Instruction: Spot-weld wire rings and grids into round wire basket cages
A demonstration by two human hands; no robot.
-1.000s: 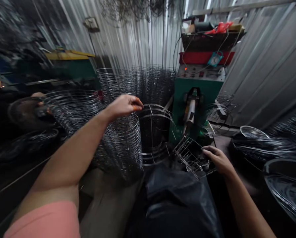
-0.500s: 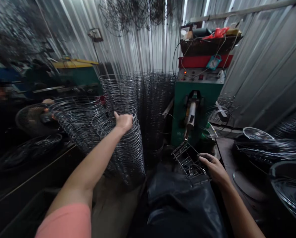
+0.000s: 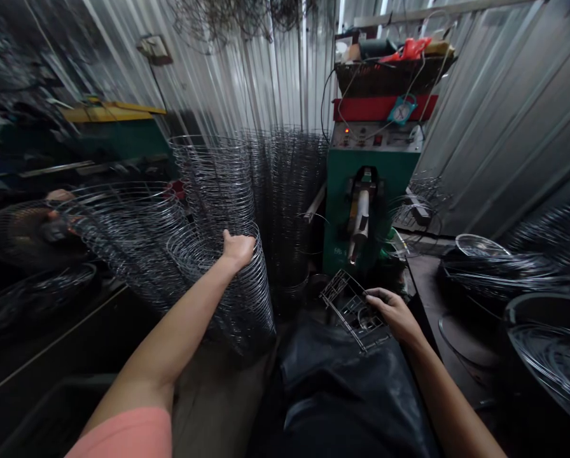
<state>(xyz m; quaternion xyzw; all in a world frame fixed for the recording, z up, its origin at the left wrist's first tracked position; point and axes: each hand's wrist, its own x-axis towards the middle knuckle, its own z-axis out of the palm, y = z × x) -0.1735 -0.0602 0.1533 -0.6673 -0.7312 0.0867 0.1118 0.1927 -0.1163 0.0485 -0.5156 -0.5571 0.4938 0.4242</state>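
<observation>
My left hand (image 3: 238,249) is stretched forward, its fingers closed over the rim of a tall stack of wire rings (image 3: 252,286). The thumb points up and the fingertips are hidden. Close over my lap, my right hand (image 3: 394,313) pinches the edge of a small rectangular wire frame (image 3: 345,299), which is tilted and has a round ring inside. The frame sits just below the electrode arm (image 3: 360,222) of a green machine (image 3: 337,210), apart from its tip. A dark apron (image 3: 333,388) covers my lap beneath it.
More stacked wire rings (image 3: 213,172) stand behind and left. Another person's hand (image 3: 60,197) is at the rim of a leaning stack (image 3: 123,222), by a fan (image 3: 27,235). At right lie bundled wires (image 3: 499,280) and a black tub (image 3: 528,308) of wire.
The view has turned slightly right, so most things sit farther left. My left hand stays on the stack's rim, and my right hand keeps its pinch on the wire frame.
</observation>
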